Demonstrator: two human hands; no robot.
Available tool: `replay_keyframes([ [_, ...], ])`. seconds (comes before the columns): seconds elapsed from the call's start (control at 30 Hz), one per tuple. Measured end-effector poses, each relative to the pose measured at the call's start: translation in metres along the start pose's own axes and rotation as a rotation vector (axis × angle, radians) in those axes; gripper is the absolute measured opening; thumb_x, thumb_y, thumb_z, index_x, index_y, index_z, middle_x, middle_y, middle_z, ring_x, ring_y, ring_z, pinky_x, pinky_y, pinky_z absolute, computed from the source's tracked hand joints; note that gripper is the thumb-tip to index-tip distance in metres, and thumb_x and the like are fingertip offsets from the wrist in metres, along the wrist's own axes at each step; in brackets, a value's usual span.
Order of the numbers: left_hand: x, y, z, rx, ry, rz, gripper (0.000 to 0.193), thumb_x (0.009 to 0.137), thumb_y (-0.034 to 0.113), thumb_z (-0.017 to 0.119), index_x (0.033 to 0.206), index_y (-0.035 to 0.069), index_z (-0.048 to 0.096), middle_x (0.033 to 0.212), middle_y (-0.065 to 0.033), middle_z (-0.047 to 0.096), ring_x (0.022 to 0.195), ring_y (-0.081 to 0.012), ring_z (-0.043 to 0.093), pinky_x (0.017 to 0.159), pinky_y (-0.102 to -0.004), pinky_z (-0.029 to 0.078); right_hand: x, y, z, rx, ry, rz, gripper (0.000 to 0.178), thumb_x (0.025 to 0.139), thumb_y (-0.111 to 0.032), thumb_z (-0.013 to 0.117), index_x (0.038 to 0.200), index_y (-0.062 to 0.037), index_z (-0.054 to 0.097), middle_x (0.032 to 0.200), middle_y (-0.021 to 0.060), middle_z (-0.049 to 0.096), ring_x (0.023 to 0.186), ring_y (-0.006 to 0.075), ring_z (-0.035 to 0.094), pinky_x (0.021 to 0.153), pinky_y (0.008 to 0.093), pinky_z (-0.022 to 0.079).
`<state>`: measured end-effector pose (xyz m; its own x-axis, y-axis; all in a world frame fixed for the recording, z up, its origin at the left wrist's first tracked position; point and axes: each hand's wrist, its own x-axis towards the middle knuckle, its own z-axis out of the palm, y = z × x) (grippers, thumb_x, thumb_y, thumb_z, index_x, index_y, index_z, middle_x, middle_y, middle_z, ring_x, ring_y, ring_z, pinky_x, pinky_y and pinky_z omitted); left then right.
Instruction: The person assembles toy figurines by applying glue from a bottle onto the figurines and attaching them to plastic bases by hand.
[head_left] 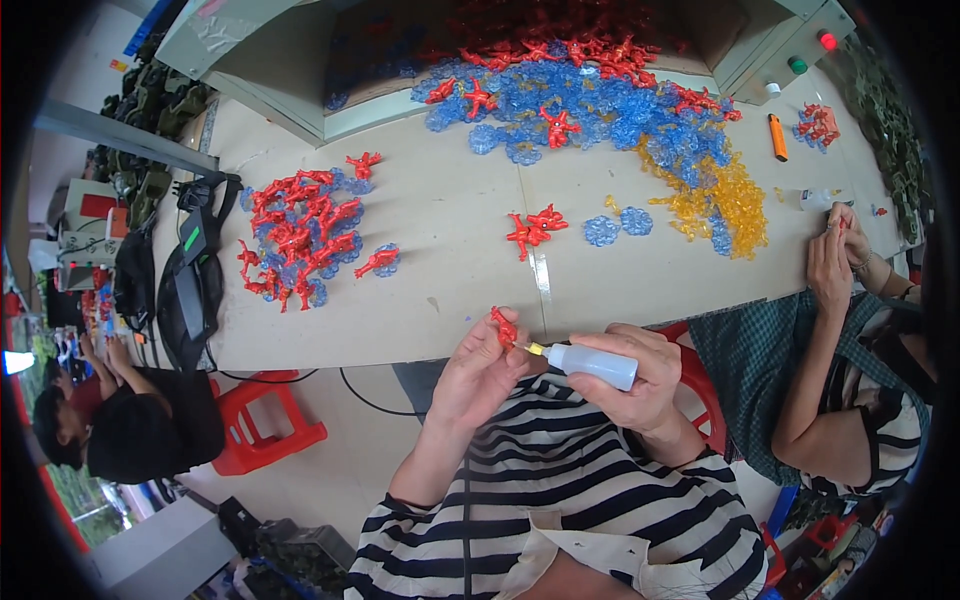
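Note:
Between the fingertips of my left hand (478,372) is a small red plastic figure (504,327), held just past the table's near edge. My right hand (645,378) is wrapped round a translucent white squeeze bottle (597,366) lying almost level. Its yellow-based needle tip (535,348) points left and reaches the figure; whether it touches is too small to tell. Ahead on the table lie two loose red figures (535,230), with two clear blue flower-shaped discs (618,226) to their right.
A cluster of red figures on blue discs (300,235) covers the left. Blue discs (560,95), red figures and yellow pieces (735,205) are heaped at the back, before a metal box (270,75). An orange cutter (778,137) lies right, near a co-worker's hands (835,255).

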<state>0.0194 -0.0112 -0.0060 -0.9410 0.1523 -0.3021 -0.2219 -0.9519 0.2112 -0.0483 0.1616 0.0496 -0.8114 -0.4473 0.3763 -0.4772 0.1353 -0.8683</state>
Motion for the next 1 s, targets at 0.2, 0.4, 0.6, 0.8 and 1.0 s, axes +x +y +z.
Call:
replay_keyframes([
  [0.2,0.0007,-0.0013,-0.0019,0.114,-0.048,0.02,0.026,0.092,0.02,0.049,0.113,0.005,0.052,0.079,-0.0037,0.049,0.072,-0.0102,0.046,0.066,-0.0239,0.038,0.0009,-0.0014,-0.003,-0.006,-0.023,0.004,0.03,0.063,-0.012,0.075,0.089,0.0013,0.066,0.063,0.0097,0.06,0.05,0.0171,0.056,0.047,0.0248,0.043],
  [0.4,0.0014,-0.0014,0.0005,0.092,-0.052,0.015,0.027,0.091,0.021,0.05,0.114,0.005,0.051,0.079,-0.0034,0.049,0.072,-0.0104,0.045,0.066,-0.0237,0.038,0.0008,-0.0028,-0.0053,-0.004,-0.019,0.015,0.029,0.063,-0.009,0.076,0.089,0.0001,0.066,0.064,0.0097,0.061,0.051,0.0171,0.058,0.047,0.025,0.044],
  [0.6,-0.0001,-0.0009,0.0016,0.07,-0.001,-0.021,0.028,0.09,0.02,0.052,0.113,0.004,0.051,0.079,-0.0028,0.049,0.071,-0.0103,0.045,0.065,-0.0234,0.037,0.0006,-0.0012,-0.0068,-0.013,-0.004,0.012,0.029,0.063,-0.008,0.075,0.089,0.0004,0.066,0.064,0.0092,0.061,0.051,0.0168,0.058,0.047,0.0249,0.044],
  [0.8,0.0018,-0.0026,-0.0016,0.022,-0.067,-0.023,0.028,0.089,0.02,0.053,0.112,0.004,0.051,0.081,-0.0032,0.05,0.072,-0.01,0.046,0.064,-0.0228,0.037,-0.0002,-0.001,-0.0052,0.005,-0.005,0.011,0.029,0.063,-0.008,0.075,0.089,0.0005,0.066,0.065,0.0099,0.062,0.051,0.0172,0.058,0.048,0.025,0.045],
  [1.0,0.0001,-0.0019,-0.0022,0.037,-0.022,-0.034,0.028,0.089,0.019,0.053,0.112,0.004,0.051,0.086,-0.0047,0.053,0.072,-0.0106,0.045,0.064,-0.0224,0.037,0.0008,0.001,-0.0047,-0.017,-0.002,0.031,0.028,0.064,-0.008,0.074,0.089,0.0002,0.065,0.066,0.0093,0.061,0.053,0.0173,0.058,0.049,0.0249,0.045],
])
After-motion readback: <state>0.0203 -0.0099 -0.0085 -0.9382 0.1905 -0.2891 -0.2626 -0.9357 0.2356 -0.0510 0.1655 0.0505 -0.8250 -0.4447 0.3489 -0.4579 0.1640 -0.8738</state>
